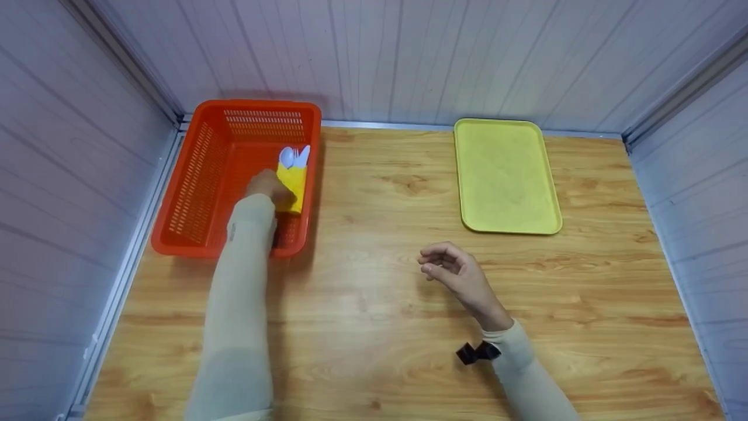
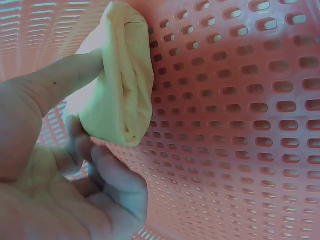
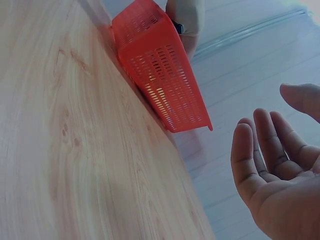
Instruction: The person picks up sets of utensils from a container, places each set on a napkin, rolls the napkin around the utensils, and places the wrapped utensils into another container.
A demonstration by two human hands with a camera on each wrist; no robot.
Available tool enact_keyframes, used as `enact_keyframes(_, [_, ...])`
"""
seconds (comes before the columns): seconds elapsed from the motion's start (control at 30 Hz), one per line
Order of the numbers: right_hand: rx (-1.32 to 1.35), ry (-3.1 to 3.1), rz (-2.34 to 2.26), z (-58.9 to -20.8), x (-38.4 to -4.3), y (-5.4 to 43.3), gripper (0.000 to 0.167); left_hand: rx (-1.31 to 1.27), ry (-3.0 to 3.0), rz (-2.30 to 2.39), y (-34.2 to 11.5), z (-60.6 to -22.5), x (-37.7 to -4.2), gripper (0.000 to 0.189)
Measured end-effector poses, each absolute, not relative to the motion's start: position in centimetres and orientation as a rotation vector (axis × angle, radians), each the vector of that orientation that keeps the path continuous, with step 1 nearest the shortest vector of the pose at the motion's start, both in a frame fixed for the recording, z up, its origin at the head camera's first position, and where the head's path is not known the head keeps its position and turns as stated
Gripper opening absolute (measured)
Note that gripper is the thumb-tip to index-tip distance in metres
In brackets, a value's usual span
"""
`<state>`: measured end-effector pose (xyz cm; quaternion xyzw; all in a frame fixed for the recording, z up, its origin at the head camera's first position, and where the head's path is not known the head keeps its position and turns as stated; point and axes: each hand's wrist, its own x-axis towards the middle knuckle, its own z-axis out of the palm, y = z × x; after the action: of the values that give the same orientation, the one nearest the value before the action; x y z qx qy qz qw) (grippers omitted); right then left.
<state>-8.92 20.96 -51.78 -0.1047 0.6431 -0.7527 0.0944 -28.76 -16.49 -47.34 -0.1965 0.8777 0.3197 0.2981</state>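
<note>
A folded yellow napkin (image 1: 297,182) lies along the right wall of the red basket, with a white plastic spoon (image 1: 287,156), a fork (image 1: 296,156) and a knife (image 1: 302,156) sticking out of its far end. My left hand (image 1: 270,186) reaches down into the basket and grips the napkin's near part. In the left wrist view the thumb (image 2: 75,75) presses on the napkin (image 2: 122,85), and the other fingers curl below and behind it. Over the middle right of the table, my right hand (image 1: 461,278) hangs with loosely bent fingers, holding nothing.
The perforated red basket (image 1: 193,181) stands at the back left of the wooden table (image 1: 374,327), near the wall corner. A yellow tray (image 1: 507,175) lies flat at the back right. White panel walls (image 1: 385,64) enclose the back and both sides.
</note>
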Motion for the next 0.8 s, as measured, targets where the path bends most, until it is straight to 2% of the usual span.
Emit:
enact_keyframes(0.3, [-0.297,1.895,-2.238,-51.9,-8.9,20.7,0.031,-0.514,2.306,0.818,-17.6,-49.2,-29.9,0.064])
enact_keyframes(0.8, [-0.300,1.915,-2.224,-52.0,-8.9,20.6,0.031,-0.438,2.364,0.786,-17.3,-48.0,-29.1,0.056])
